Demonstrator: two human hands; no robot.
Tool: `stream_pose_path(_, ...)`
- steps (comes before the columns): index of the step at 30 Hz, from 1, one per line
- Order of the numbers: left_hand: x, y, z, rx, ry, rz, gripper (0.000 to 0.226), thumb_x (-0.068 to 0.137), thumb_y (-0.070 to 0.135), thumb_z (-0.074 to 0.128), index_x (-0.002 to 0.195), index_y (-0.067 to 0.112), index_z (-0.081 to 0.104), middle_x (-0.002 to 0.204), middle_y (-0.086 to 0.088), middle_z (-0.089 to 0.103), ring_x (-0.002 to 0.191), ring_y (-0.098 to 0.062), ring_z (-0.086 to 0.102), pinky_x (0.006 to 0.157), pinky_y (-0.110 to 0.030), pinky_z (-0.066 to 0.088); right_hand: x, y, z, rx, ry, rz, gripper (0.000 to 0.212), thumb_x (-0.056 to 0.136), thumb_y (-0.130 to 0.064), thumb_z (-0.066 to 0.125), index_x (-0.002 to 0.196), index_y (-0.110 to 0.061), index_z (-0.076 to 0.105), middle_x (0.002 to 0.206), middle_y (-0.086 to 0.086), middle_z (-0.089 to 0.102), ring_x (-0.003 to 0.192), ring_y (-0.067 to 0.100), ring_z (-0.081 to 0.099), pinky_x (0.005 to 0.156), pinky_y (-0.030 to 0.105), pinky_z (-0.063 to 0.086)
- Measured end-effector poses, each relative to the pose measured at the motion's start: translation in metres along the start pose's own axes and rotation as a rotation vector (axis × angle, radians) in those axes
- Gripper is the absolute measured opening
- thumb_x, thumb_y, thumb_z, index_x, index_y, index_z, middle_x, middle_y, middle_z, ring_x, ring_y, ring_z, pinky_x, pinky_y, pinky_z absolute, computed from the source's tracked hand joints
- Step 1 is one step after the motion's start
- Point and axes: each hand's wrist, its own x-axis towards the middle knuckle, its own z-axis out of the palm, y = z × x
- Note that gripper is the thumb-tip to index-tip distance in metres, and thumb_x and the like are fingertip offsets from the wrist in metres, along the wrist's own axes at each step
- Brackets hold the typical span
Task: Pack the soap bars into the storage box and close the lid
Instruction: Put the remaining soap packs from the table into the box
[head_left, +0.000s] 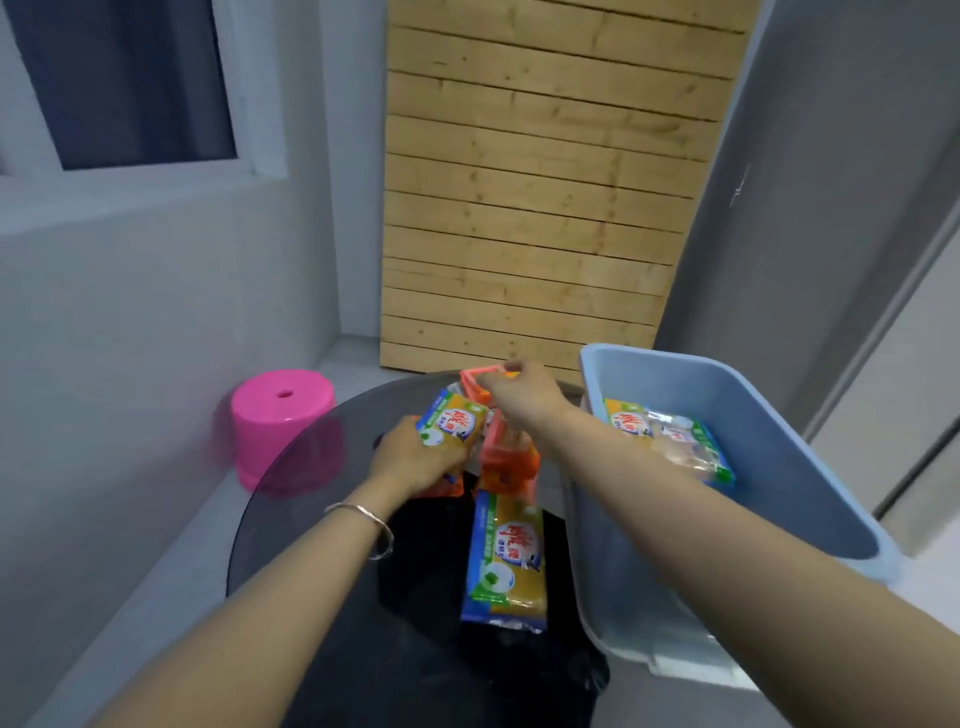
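The soap bar (451, 423) gripped in the left fingers (441, 460) wears a glossy plastic wrapper, as does the long pack (501, 556) nearer than them. The orange pack (471, 384) pinched by the right fingers (506, 384) is shiny plastic film. Right of both, the storage box (779, 441) is smooth matt plastic. The desk (270, 535) under them is reflective glass. Beyond, the slatted panel (545, 182) is bare knotty wood; the bracelet (363, 514) is polished metal.

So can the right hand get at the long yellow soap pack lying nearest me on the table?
Probably yes: the long yellow soap pack lies uncovered beside the storage box. But the right hand is pinching an orange soap pack, so that goes first.
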Motion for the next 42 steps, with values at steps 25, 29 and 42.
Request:
stream_pose_path(25, -0.086, -0.04, -0.003, -0.695, -0.411, -0.292, 0.035, 0.082, 0.031, 0.066, 0.112, 0.014, 0.058, 0.1, -0.011, 0.075, 0.082, -0.025, 0.072, 0.065, -0.034, 0.058, -0.099, 0.134, 0.022, 0.489, 0.074, 0.219, 0.034, 0.091, -0.006, 0.057, 0.124, -0.006, 0.053, 0.114, 0.016, 0.068, 0.099, 0.033, 0.068, 0.085, 0.043, 0.056)
stream_pose_path(29, -0.09, -0.04, -0.012, -0.703, -0.45, -0.299, 0.025, 0.083, 0.031, 0.065, 0.102, 0.015, 0.065, 0.087, -0.007, 0.077, 0.071, -0.019, 0.074, 0.057, -0.028, 0.058, -0.1, 0.131, 0.013, 0.59, 0.004, 0.231, 0.043, 0.086, -0.001, 0.062, 0.125, -0.012, 0.048, 0.113, 0.017, 0.069, 0.093, 0.032, 0.068, 0.077, 0.04, 0.057)
stream_pose_path(42, -0.079, 0.071, -0.094, -0.627, -0.419, 0.025, 0.026, 0.063, 0.045, 0.07, 0.075, 0.023, 0.079, 0.08, -0.002, 0.078, 0.065, -0.013, 0.073, 0.057, -0.024, 0.059, -0.101, 0.007, -0.046, 0.635, -0.143, -0.105, 0.067, 0.079, -0.008, 0.073, 0.134, -0.023, 0.038, 0.118, 0.012, 0.068, 0.092, 0.028, 0.071, 0.076, 0.042, 0.06)
